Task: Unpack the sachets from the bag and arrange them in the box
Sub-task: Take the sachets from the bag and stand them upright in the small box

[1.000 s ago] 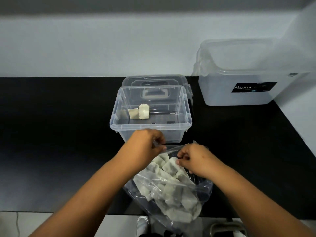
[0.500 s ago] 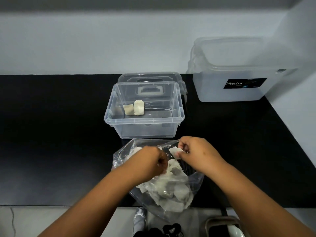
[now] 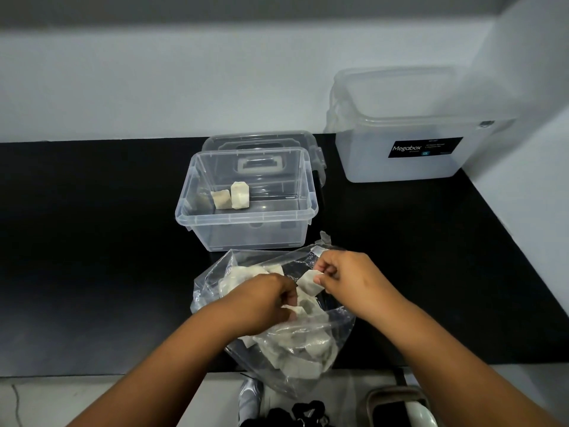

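Observation:
A clear plastic bag [image 3: 212, 285] full of pale sachets lies at the near edge of the black counter. My right hand [image 3: 348, 278] pinches one white sachet [image 3: 308, 282] at the bag's mouth. My left hand [image 3: 261, 300] is inside the bag, fingers curled round another sachet [image 3: 303, 305]. Behind the bag stands an open clear box [image 3: 246, 215] with two sachets [image 3: 231, 195] leaning near its back left.
The box's lid [image 3: 317, 155] lies behind it. A larger frosted container [image 3: 400, 167] labelled Megabox stands at the back right by the wall. A white wall closes the counter on the right. Dark items [image 3: 394, 405] sit below the counter's near edge.
My left hand moved from the bag's rim down into the bag and closed on a sachet. My right hand keeps pinching its sachet at the bag's mouth.

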